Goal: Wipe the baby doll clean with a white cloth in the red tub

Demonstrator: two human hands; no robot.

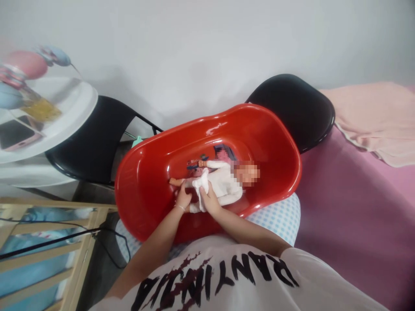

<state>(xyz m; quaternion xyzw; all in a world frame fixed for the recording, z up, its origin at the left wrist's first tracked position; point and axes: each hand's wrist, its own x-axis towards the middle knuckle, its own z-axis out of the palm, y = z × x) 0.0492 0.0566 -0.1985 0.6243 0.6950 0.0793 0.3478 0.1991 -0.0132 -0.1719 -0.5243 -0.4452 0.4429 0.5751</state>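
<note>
Under both hands, a doll [223, 181] lies in a red tub [142, 190]; the left hand [183, 201] pinches its leg steady, while the right hand [209, 201] grips its white clothing to work it.

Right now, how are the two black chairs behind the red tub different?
The left black chair stands beside the white round table and shows a thin metal frame; the right black chair stands beside the bed with the pink towel and shows only its seat. The red tub hides more of the right chair. Both are glossy black, and neither is touched by a hand.
</note>
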